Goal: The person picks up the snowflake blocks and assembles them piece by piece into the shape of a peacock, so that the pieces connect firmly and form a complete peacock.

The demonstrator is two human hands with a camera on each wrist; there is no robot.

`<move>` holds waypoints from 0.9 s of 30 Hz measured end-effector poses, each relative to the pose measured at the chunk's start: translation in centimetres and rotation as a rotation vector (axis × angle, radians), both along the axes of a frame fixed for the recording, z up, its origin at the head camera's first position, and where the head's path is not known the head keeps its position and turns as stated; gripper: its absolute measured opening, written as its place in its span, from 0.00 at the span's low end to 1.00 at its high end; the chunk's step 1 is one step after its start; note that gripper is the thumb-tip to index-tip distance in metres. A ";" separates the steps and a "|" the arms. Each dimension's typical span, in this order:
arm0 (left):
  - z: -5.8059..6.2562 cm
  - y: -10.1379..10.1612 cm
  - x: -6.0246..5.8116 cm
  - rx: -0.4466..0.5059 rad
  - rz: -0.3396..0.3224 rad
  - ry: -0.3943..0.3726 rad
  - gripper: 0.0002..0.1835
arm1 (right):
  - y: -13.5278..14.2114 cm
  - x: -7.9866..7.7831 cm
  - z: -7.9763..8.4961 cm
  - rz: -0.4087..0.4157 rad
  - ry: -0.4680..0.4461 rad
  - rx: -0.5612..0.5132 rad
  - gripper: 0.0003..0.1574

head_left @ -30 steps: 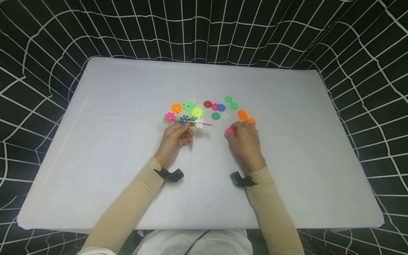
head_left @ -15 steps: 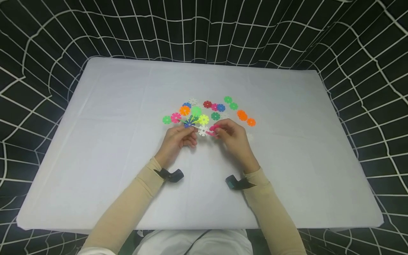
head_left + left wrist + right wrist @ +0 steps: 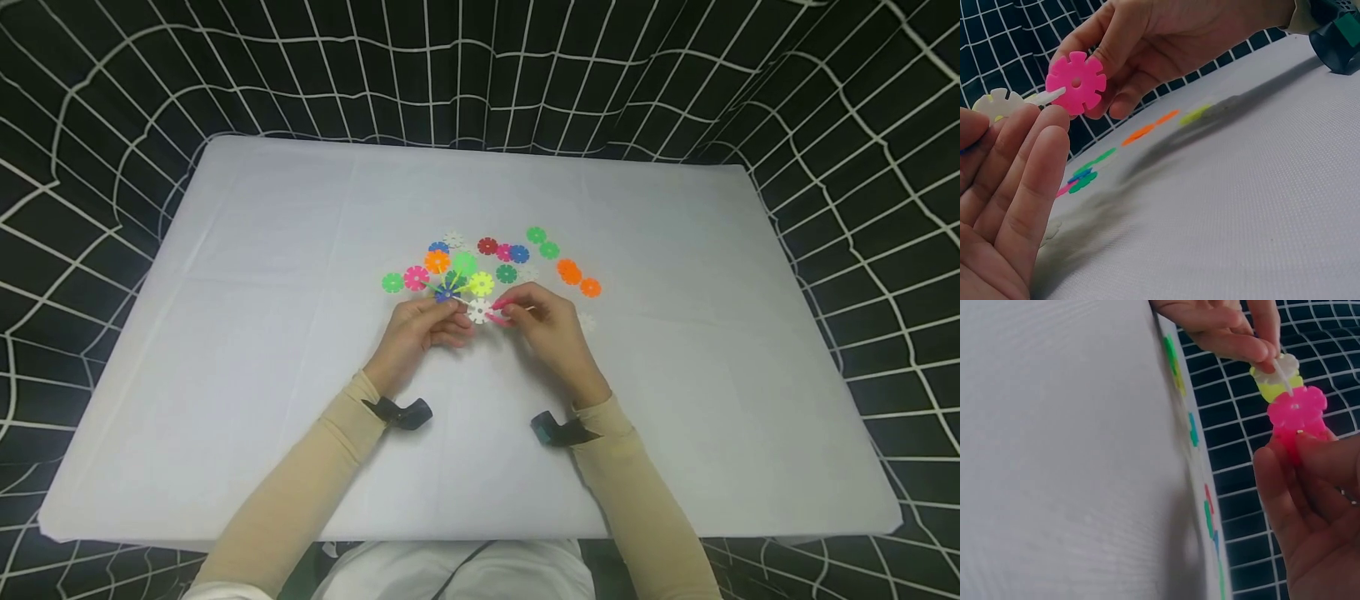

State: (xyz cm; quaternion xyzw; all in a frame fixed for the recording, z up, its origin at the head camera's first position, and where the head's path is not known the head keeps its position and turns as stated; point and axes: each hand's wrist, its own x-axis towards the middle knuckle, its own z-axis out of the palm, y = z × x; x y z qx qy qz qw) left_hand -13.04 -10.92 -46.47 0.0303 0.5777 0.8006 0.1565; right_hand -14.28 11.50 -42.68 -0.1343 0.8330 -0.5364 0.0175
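Observation:
My left hand [image 3: 420, 329] pinches a cluster of joined, notched plastic snowflake discs by its dark blue disc [image 3: 447, 292]. Orange [image 3: 437, 262], pink [image 3: 416, 278], light green [image 3: 464, 263] and yellow [image 3: 481, 284] discs fan out from it, with a white disc [image 3: 479, 311] on the right. Between thumb and fingers, my right hand [image 3: 551, 329] holds a pink snowflake disc [image 3: 1297, 440] at the cluster's right end. Another pink disc [image 3: 1297, 405] meets it there, close to the white piece. The right fingertips partly hide the held disc.
Loose discs lie on the white table [image 3: 675, 375] beyond the hands: light green [image 3: 392, 282], dark red [image 3: 487, 246], blue [image 3: 519, 254], green [image 3: 506, 273] and orange [image 3: 591, 287]. A pale disc [image 3: 587, 322] lies right of the right hand. Dark netted cloth [image 3: 480, 75] surrounds the table.
My right hand has picked up a pink disc from the table and moved left to the cluster. The cluster has shifted slightly right and nearer to me in the left hand.

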 end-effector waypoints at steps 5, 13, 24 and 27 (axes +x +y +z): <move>0.1 0.1 0.0 -0.003 -0.005 -0.004 0.13 | 0.0 0.1 0.0 0.013 -0.008 -0.003 0.07; 0.0 0.1 -0.1 -0.001 -0.007 0.002 0.12 | -0.2 0.2 0.2 0.006 0.006 0.059 0.09; -0.4 0.2 -0.2 -0.020 0.010 0.001 0.12 | -0.2 0.2 0.0 0.014 0.046 0.097 0.08; -0.5 0.2 -0.2 -0.023 0.014 0.003 0.12 | -0.3 0.2 -0.1 0.015 0.093 0.108 0.08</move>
